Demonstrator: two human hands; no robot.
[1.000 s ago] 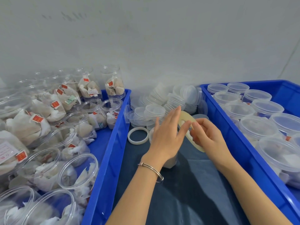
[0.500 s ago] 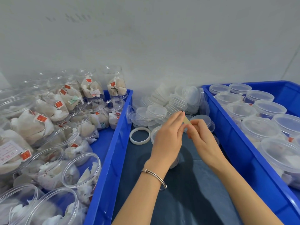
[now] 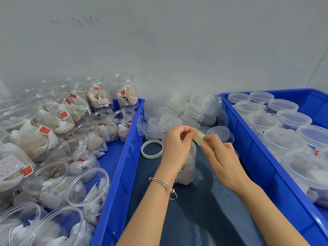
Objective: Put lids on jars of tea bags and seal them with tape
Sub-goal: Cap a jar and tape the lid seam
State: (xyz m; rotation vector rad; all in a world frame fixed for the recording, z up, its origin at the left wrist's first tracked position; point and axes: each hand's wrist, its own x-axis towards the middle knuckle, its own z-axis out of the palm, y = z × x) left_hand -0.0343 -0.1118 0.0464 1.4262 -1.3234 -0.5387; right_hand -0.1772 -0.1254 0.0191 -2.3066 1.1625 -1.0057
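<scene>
A clear jar of tea bags [image 3: 188, 166] stands on the dark cloth between two blue crates, mostly hidden behind my hands. My left hand [image 3: 177, 146] is above the jar with curled fingers, pinching one end of a yellowish roll of tape [image 3: 199, 136]. My right hand [image 3: 220, 155] pinches the tape's other side between thumb and fingers. A pile of clear lids [image 3: 186, 110] lies behind the jar by the wall. A white ring [image 3: 152, 149], perhaps a second tape roll, lies flat left of the jar.
The left blue crate [image 3: 124, 157] holds several open jars of tea bags [image 3: 85, 190]. The right blue crate [image 3: 262, 166] holds several lidded jars [image 3: 284, 141]. A grey wall rises close behind. Dark cloth [image 3: 204, 219] covers the surface toward me.
My hands have drawn together over the jar. The tape roll, held wide and flat a second ago, is now pinched edge-on between both hands. My left fingers have curled from straight.
</scene>
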